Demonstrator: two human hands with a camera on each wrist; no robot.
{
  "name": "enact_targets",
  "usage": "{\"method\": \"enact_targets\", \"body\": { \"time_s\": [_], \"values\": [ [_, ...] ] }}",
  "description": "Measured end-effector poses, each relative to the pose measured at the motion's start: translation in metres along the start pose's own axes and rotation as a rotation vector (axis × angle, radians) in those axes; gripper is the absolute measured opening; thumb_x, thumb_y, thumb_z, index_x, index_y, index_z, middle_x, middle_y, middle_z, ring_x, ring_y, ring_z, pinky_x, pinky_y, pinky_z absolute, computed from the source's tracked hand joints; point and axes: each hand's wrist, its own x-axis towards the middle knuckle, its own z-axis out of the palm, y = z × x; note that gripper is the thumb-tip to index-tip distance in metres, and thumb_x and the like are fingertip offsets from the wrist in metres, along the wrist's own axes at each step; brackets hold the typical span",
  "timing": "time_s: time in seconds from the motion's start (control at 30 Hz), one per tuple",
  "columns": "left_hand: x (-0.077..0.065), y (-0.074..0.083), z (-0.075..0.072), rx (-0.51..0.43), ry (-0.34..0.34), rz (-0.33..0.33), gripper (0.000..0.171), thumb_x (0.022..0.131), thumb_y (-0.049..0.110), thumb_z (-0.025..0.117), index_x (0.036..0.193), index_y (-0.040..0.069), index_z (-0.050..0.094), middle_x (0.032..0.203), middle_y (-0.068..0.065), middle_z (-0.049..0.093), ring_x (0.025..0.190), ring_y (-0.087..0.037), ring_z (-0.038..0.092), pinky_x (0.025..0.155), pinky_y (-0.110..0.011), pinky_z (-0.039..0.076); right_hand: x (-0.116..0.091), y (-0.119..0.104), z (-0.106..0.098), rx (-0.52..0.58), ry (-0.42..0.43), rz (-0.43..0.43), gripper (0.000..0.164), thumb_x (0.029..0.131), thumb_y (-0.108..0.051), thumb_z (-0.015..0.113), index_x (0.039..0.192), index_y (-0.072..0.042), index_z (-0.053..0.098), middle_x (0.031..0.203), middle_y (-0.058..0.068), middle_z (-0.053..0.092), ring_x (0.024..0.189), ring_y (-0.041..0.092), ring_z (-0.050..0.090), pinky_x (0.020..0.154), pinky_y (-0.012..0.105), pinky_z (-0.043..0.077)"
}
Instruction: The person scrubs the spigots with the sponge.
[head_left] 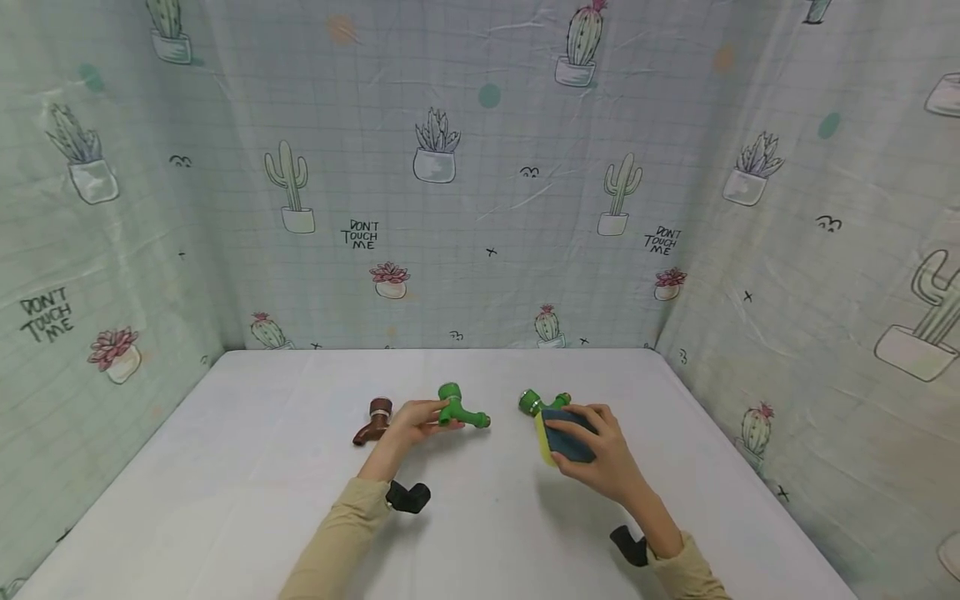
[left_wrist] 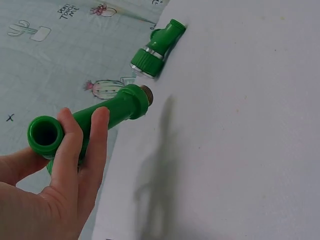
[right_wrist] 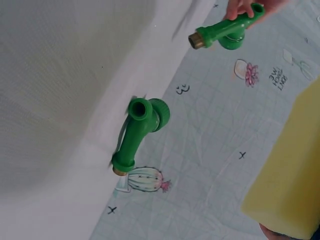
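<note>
My left hand (head_left: 412, 425) grips a green pipe fitting shaped like a tap (head_left: 454, 410), raised above the white table. In the left wrist view, fingers and thumb pinch its body; one end has an open round mouth, the other a brass-coloured thread. My right hand (head_left: 611, 458) holds a sponge (head_left: 572, 437), yellow on one face and dark blue on the other. A second green tap-shaped fitting (right_wrist: 132, 140) lies on the table just beyond the sponge. In the head view, the sponge and fingers partly cover it; whether they touch it I cannot tell.
A brown tap-shaped fitting (head_left: 380, 408) lies left of my left hand. Dark straps or mounts (head_left: 408, 497) show at both wrists. The white table (head_left: 225, 467) ends at a curtain (head_left: 480, 208) printed with cacti, which also hangs along both sides.
</note>
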Motion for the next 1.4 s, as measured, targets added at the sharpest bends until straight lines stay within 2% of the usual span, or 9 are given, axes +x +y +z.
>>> {"method": "enact_targets", "body": {
  "time_s": [0.1,0.17,0.23,0.33,0.4,0.63,0.73,1.0,1.4],
  "values": [
    [0.058,-0.028,-0.037,-0.052,-0.093,-0.022,0.029,0.077,0.006,0.068,0.099,-0.011,0.059,0.093,-0.025,0.063,0.081,-0.032,0.066,0.072,-0.036,0.055,0.000,-0.001,0.000,0.007,-0.003,0.003,0.040,0.069,-0.026,0.074,0.108,-0.025,0.063,0.114,0.011,0.055,0.100,0.019,0.040,0.068,0.041,0.046],
    [0.084,-0.042,-0.052,-0.049,-0.081,-0.048,0.031,0.078,0.007,0.067,0.101,-0.011,0.058,0.096,-0.025,0.062,0.086,-0.033,0.065,0.076,-0.038,0.054,0.001,-0.002,0.001,0.007,-0.002,0.003,0.041,0.069,-0.026,0.074,0.108,-0.025,0.063,0.114,0.010,0.055,0.100,0.019,0.040,0.067,0.041,0.046],
    [0.094,-0.048,-0.059,-0.056,-0.091,-0.047,0.033,0.080,0.008,0.064,0.103,-0.014,0.056,0.097,-0.028,0.061,0.088,-0.037,0.063,0.077,-0.041,0.054,0.001,-0.002,0.001,0.007,-0.003,0.004,0.041,0.070,-0.026,0.074,0.109,-0.025,0.062,0.114,0.010,0.055,0.100,0.019,0.040,0.067,0.041,0.047],
    [0.081,-0.040,-0.050,0.004,-0.018,-0.068,0.038,0.084,0.008,0.059,0.113,-0.015,0.049,0.106,-0.029,0.057,0.098,-0.037,0.059,0.082,-0.044,0.051,0.001,-0.002,0.001,0.009,-0.008,0.005,0.041,0.070,-0.025,0.074,0.109,-0.025,0.062,0.114,0.010,0.055,0.100,0.018,0.039,0.068,0.041,0.047],
    [0.075,-0.036,-0.050,0.032,-0.045,-0.057,0.040,0.084,0.011,0.060,0.111,-0.016,0.049,0.102,-0.030,0.057,0.095,-0.038,0.060,0.076,-0.043,0.054,0.001,-0.002,0.002,0.014,-0.011,0.004,0.041,0.069,-0.024,0.074,0.109,-0.025,0.062,0.114,0.011,0.055,0.100,0.018,0.039,0.068,0.040,0.047],
    [-0.020,0.006,0.006,0.195,0.058,-0.062,0.052,0.098,0.018,0.033,0.129,-0.021,0.019,0.124,-0.040,0.032,0.107,-0.046,0.050,0.090,-0.044,0.046,0.001,-0.003,0.002,0.032,-0.021,0.011,0.043,0.068,-0.022,0.074,0.110,-0.024,0.062,0.115,0.010,0.055,0.101,0.018,0.039,0.070,0.040,0.046],
    [-0.044,0.018,0.016,0.245,0.036,-0.078,0.057,0.099,0.025,0.027,0.130,-0.021,0.014,0.125,-0.044,0.028,0.102,-0.050,0.051,0.087,-0.046,0.047,0.001,-0.004,0.002,0.029,-0.028,0.017,0.044,0.068,-0.022,0.074,0.110,-0.025,0.062,0.116,0.008,0.054,0.102,0.018,0.039,0.070,0.040,0.046],
    [-0.061,0.035,0.014,0.437,-0.007,-0.012,0.060,0.099,0.030,0.026,0.133,-0.018,0.014,0.133,-0.041,0.021,0.121,-0.055,0.025,0.085,-0.049,0.048,0.000,-0.004,0.002,0.025,-0.027,0.010,0.044,0.069,-0.023,0.074,0.110,-0.025,0.062,0.116,0.009,0.054,0.101,0.018,0.040,0.069,0.040,0.046],
    [-0.071,0.029,0.009,0.455,0.043,0.113,0.055,0.098,0.025,0.030,0.133,-0.016,0.021,0.131,-0.039,0.030,0.116,-0.052,0.036,0.085,-0.045,0.049,-0.002,0.001,0.001,0.006,0.001,-0.004,0.040,0.070,-0.028,0.073,0.109,-0.025,0.063,0.114,0.008,0.055,0.100,0.018,0.040,0.067,0.039,0.046]
  ]
}}
